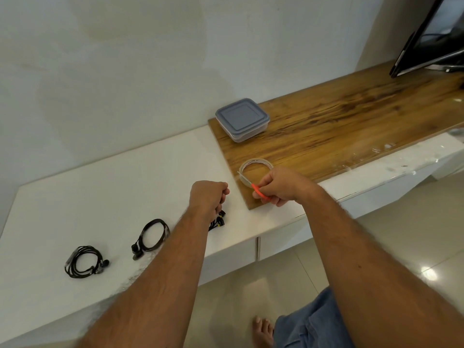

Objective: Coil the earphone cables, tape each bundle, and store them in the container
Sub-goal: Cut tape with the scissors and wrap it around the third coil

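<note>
My left hand (209,197) is curled over the white counter and pinches a small clear piece of tape (226,183) at its fingertips. Just below it lies a black earphone bundle (217,221) with yellow marks, partly hidden by my wrist. My right hand (278,185) grips orange-handled scissors (259,190) beside the roll of clear tape (254,169), which lies on the wooden board. Two more coiled black earphones (153,236) (85,261) lie to the left on the counter. The clear container (242,119), with its grey-blue lid on, stands at the board's far left corner.
The wooden board (351,116) covers the right part of the white counter (113,187). A dark monitor (426,38) stands at the far right. The wall runs behind the counter. Tiled floor and my bare foot (262,330) are below the counter's front edge.
</note>
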Available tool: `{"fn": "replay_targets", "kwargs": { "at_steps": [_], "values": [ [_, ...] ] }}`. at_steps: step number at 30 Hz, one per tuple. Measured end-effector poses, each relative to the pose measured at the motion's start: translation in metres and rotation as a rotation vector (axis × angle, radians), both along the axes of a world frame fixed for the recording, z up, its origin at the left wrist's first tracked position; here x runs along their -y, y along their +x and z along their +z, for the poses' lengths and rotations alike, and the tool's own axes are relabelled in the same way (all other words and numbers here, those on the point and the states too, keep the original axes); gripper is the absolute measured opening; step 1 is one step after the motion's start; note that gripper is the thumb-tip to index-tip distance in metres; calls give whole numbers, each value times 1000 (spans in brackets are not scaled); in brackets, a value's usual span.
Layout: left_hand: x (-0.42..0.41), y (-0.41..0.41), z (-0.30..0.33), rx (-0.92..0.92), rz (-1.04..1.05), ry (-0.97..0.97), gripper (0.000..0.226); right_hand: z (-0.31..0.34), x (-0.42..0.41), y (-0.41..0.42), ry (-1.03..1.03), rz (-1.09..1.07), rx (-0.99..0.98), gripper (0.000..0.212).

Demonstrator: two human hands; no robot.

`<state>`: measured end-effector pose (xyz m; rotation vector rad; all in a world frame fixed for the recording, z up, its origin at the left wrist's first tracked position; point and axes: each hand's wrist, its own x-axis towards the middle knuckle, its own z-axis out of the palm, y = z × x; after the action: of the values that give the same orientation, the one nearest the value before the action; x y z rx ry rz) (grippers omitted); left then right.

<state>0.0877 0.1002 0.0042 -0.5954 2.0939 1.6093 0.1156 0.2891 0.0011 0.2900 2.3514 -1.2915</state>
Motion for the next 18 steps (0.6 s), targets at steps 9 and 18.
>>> {"fn": "replay_targets", "kwargs": {
  "at_steps": [9,18],
  "values": [
    [3,0,-4,-90,1,-60,20,3,7,-11,307,45,-76,9],
    [9,-2,-8,-132,9,-119,23,14,13,-17,566,82,-137,13]
  ]
}}
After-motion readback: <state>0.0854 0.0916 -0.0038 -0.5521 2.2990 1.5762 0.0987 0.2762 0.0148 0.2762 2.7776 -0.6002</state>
